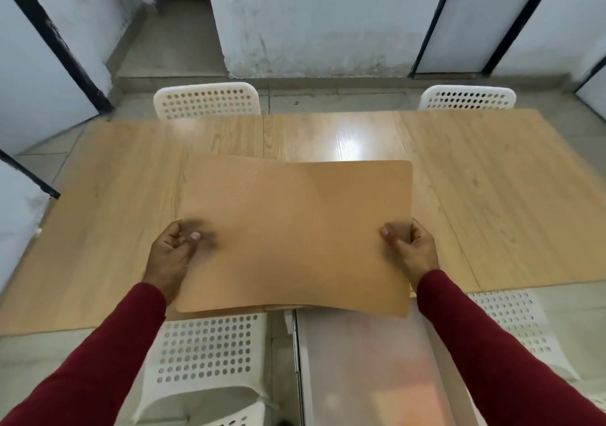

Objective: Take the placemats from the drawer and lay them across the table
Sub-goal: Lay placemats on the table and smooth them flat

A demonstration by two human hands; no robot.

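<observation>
Placemats: a tan stack, at least two judging by the second edge showing along the far left and the layering at the near edge; exact count cannot be told. You hold them flat and roughly level over the near middle of the table, with the near edge hanging just past the table's near rim, above the gap between the two near chairs.

Long axis: runs left to right, parallel to the table's long side. The stack lies straight ahead of you, between the hands, so neither hand is nearer; both sit toward the near end of the short sides.

Left hand: closed on the left short edge, thumb on top, fingers under. Slight motion blur here.
Right hand: closed on the right short edge, thumb on top, fingers curled under.

Table surface: bare wood, no mat laid yet. Judgement: laying is at its start.

Surroundings: two white perforated chairs at the far side, two more near you. A pale translucent panel sits below the near table edge; whether it is the drawer cannot be told.

Next move, judged: lower the stack and peel off the top mat; orientation already suits the table.
</observation>
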